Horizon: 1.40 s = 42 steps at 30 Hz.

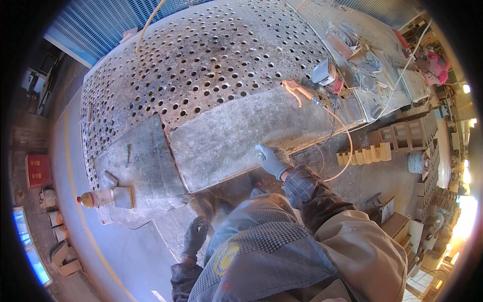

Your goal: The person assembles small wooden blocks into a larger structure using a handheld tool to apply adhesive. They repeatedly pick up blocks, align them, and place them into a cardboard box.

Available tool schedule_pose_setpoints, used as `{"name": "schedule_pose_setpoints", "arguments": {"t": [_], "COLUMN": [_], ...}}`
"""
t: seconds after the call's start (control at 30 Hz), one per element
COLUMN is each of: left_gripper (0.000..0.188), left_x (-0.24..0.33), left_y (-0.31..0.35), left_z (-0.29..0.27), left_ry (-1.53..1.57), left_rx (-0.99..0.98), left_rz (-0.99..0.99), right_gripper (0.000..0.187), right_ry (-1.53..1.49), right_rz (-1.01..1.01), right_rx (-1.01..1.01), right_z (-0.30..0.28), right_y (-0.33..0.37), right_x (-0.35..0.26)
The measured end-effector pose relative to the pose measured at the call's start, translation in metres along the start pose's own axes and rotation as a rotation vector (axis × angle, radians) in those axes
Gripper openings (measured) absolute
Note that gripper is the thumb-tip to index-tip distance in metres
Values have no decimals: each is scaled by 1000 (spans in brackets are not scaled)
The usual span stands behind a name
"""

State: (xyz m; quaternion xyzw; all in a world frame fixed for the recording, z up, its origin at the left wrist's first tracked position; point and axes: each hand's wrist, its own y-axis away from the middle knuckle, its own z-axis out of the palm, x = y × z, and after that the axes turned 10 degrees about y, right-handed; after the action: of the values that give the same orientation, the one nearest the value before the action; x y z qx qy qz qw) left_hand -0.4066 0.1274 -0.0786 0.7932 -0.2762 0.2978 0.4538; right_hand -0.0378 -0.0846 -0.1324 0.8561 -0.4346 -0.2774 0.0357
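My right hand (273,162), in a grey glove, is raised at the near edge of a flat grey sheet (226,136) on the worktable. Its fingers are curled in, and whatever they might hold is hidden. Lower down, my left hand (193,236), also gloved, hangs beside my apron below the table's front edge. Its fingers look bent together in shadow; I cannot make out anything in them. Beyond the right hand lie an orange air blow gun (298,90) and a boxy tool with a red part (328,78).
The worktable top (211,55) is full of round holes. A second grey sheet (141,161) carries a red-capped bottle (95,198) and a block (124,197). An orange hose (350,146) loops off the right edge. Scraps (347,40) pile at the far right; wooden pieces (365,154) stand below.
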Motion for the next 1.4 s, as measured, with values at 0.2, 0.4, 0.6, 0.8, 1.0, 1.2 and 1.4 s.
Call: {"name": "schedule_pose_setpoints", "arguments": {"t": [0.2,0.4,0.6,0.8,1.0,1.2,1.4], "left_gripper": [43,48,46,30,28,43,41], "left_x": [12,51,84,102,108,90,112], "left_y": [2,-25,-76,-83,-91,-95,-72], "left_z": [-22,-17,24,25,16,-11,-14], "left_ry": [19,683,632,591,145,278,518], "left_rx": [5,64,330,427,576,624,401], "left_rz": [110,155,377,316,421,222,254], "right_gripper": [39,34,34,32,39,42,50], "right_ry": [-210,118,-1808,-1982,-1996,-2033,-2138], "right_rz": [108,-136,173,161,-220,-161,-308], "right_rx": [232,-44,-739,-1023,-1067,-1135,-1233], "right_z": [60,24,3,20,24,20,12], "right_y": [-30,-12,52,52,36,37,42], "right_x": [26,-39,-177,-176,-173,-181,-186]}}
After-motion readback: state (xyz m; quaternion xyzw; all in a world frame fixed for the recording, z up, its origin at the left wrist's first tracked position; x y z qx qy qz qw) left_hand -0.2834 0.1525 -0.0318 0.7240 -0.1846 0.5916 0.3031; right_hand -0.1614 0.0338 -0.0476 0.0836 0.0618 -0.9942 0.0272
